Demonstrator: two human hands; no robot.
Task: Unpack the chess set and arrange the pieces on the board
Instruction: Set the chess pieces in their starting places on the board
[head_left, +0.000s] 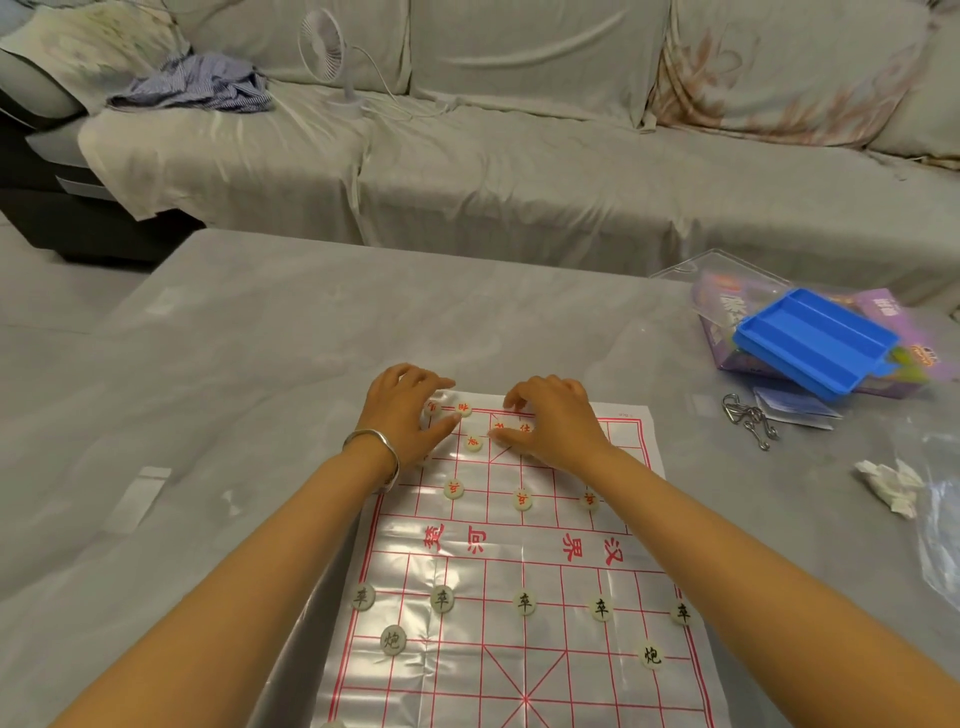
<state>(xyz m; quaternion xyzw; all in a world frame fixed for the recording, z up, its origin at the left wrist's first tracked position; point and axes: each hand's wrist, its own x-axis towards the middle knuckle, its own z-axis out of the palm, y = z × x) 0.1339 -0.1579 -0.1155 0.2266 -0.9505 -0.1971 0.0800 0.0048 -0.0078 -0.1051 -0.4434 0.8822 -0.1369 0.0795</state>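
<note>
board (519, 561) flat on counter (260, 364) | left hand (405, 415) at board's far-left corner, fingers bent over red pieces (463, 408), grip cannot tell | right hand (550, 426) at board's far edge, fingers curled, grip cannot tell | black pieces (524, 603) on board's near half | blue tray (815, 338) right of board

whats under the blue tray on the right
The blue tray lies tilted on a purple printed box. The tray covers most of the box's top, so the print there cannot be seen.

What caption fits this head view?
Left hand and right hand arranging round red-lettered pieces at far edge of glossy red-lined board.
</note>
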